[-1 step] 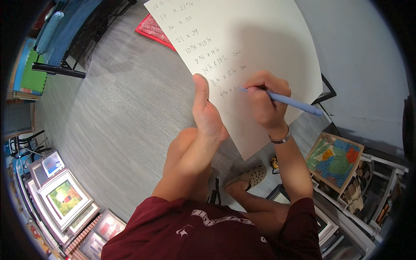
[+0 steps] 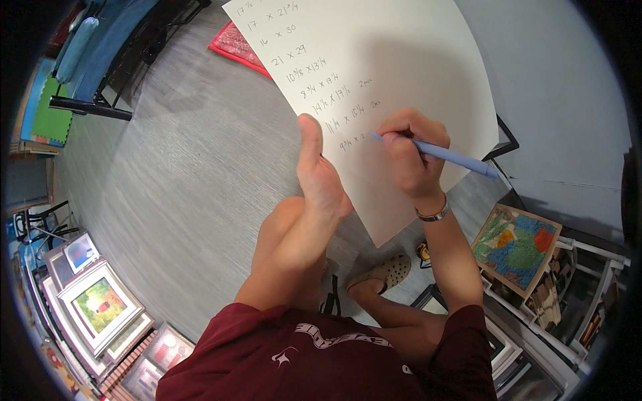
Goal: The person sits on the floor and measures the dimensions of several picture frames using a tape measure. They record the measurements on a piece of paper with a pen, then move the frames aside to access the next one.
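We pinch the blue pen (image 2: 441, 154) in our right hand (image 2: 408, 157), tip on the cream sheet (image 2: 401, 67); our left hand (image 2: 319, 175) clamps its lower edge, since it looks light and floppy

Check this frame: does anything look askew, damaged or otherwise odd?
Nothing looks damaged or spilled. The sheet of paper is held in the air by the left hand, not on a desk, while the right hand writes with a blue pen.
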The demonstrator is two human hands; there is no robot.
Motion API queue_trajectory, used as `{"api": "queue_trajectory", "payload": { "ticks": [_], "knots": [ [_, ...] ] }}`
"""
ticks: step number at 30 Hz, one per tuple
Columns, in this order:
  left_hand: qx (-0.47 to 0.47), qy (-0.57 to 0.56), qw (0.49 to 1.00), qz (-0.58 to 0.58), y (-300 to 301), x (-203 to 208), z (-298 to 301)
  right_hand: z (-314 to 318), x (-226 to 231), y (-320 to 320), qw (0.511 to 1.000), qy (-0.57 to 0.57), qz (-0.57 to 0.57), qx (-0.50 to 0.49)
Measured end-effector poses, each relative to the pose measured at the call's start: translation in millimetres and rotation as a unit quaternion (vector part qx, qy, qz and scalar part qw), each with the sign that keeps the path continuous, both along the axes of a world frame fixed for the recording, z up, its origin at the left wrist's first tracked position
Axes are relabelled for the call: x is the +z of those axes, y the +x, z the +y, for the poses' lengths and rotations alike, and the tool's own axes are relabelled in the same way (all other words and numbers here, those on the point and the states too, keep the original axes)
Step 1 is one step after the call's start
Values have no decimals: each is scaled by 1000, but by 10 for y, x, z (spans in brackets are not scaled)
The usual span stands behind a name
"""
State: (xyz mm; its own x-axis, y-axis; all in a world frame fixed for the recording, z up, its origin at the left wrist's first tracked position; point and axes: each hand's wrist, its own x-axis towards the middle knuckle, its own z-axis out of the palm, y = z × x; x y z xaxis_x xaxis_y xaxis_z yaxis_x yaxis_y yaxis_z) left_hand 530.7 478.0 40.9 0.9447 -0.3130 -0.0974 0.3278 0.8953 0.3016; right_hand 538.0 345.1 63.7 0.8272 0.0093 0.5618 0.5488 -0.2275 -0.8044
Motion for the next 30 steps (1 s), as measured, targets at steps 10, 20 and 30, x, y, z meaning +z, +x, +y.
{"api": "queue_trajectory", "payload": {
  "ticks": [10,20,30],
  "knots": [
    [14,12,1000,5,-27,51,15,21,36,-10,1000,-10,-8,-1],
    [15,5,1000,-7,-69,57,83,82,62,-37,1000,-12,-8,7],
    [20,18,1000,-6,-81,85,106,108,100,-52,999,-15,1,36]
  ]
}}
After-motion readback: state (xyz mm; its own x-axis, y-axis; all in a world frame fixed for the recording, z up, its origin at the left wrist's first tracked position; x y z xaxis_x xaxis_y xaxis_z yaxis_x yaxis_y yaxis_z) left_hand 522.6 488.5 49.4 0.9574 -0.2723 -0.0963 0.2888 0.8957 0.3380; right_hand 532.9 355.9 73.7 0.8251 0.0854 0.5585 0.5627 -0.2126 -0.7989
